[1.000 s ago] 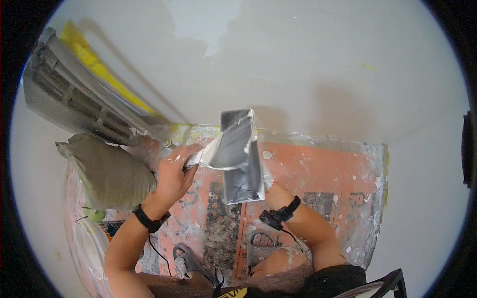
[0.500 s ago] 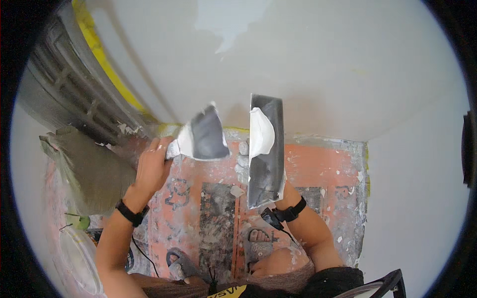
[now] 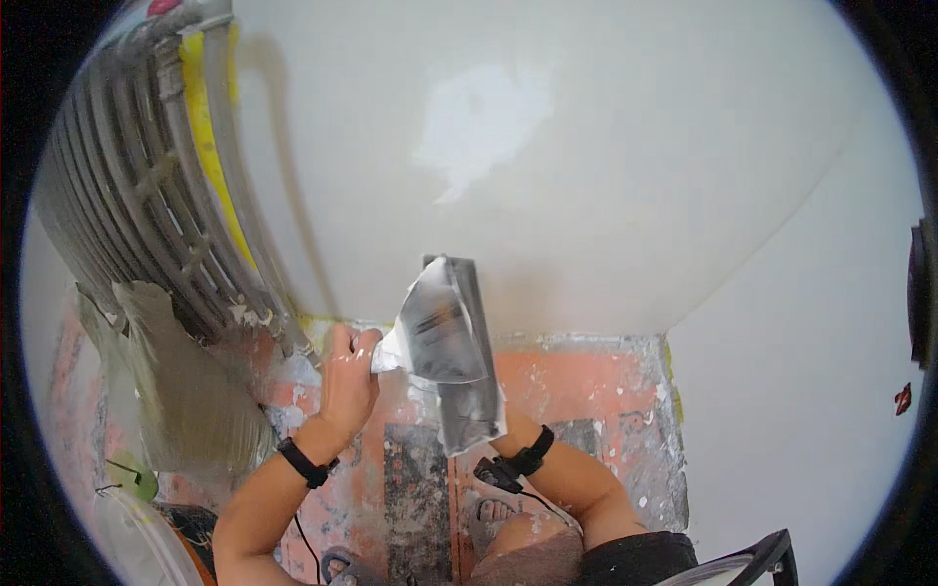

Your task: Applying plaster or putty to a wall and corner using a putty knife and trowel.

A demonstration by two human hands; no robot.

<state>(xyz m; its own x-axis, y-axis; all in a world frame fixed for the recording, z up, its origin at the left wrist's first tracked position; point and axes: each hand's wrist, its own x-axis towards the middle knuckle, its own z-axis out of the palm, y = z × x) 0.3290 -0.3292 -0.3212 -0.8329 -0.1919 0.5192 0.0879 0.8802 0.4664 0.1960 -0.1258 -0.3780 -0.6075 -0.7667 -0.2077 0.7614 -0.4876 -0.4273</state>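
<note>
My left hand (image 3: 350,381) is closed around the handle of a wide putty knife (image 3: 442,334), its metal blade smeared white along the edges. That blade overlaps the face of a long rectangular plastering trowel (image 3: 469,412), which stands nearly upright before me. My right hand (image 3: 515,433) holds the trowel from behind, with its fingers mostly hidden by the blades. White putty clings to the trowel's lower end and rim. Beyond both tools rises a pale wall (image 3: 625,195) with a brighter white patch (image 3: 484,117).
A grey ribbed radiator (image 3: 127,186) with pipes and yellow tape lines the left. Below it lies a dusty greenish sack (image 3: 191,391). A white bucket (image 3: 137,537) sits at lower left. Putty-spattered orange sheeting (image 3: 576,376) covers the floor; another wall (image 3: 782,391) bounds the right.
The putty knife has moved right and down onto the trowel's face. The white putty mound seen there earlier no longer shows. The view has tilted up, showing more wall.
</note>
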